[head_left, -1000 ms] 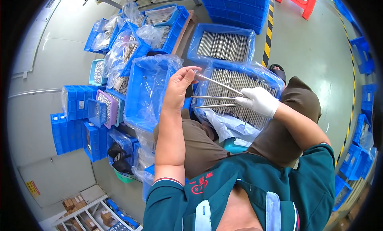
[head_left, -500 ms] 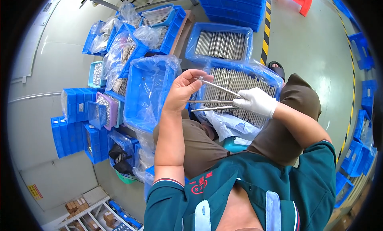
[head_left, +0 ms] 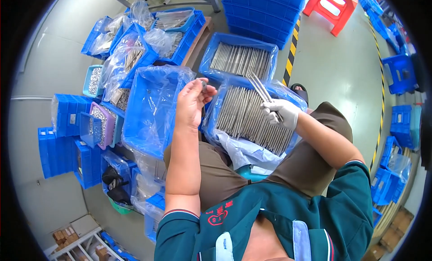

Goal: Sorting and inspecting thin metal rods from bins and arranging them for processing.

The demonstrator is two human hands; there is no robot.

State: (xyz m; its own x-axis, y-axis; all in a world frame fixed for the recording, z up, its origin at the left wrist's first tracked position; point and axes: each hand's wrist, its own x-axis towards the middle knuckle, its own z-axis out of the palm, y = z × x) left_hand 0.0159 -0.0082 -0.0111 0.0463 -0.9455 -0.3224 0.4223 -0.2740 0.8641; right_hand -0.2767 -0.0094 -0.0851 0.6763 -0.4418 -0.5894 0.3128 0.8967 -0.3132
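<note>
My bare left hand (head_left: 191, 103) is raised with its fingers curled, pinching a small dark grey piece (head_left: 204, 85), too small to name. My right hand (head_left: 282, 113), in a white glove, is closed round a few slim metal rods (head_left: 258, 87). Their free ends point away from me and slightly left, over the blue lined bin (head_left: 300, 101) between my knees. Rows of similar metal rods (head_left: 238, 110) fill that bin. Another blue bin (head_left: 204, 63) of rods stands just beyond it. A gap separates my two hands.
Left of my left hand stands a large blue bin (head_left: 130, 121) lined with clear plastic. Further left are stacked blue crates (head_left: 72, 117) and a purple tray (head_left: 108, 132) of small shiny parts. Tall blue crates (head_left: 263, 18) and a red stool (head_left: 330, 9) stand ahead.
The rods in my right hand have swung from pointing left to pointing away from me. My left hand has come apart from the rod end it was at. The whole view has shifted slightly.
</note>
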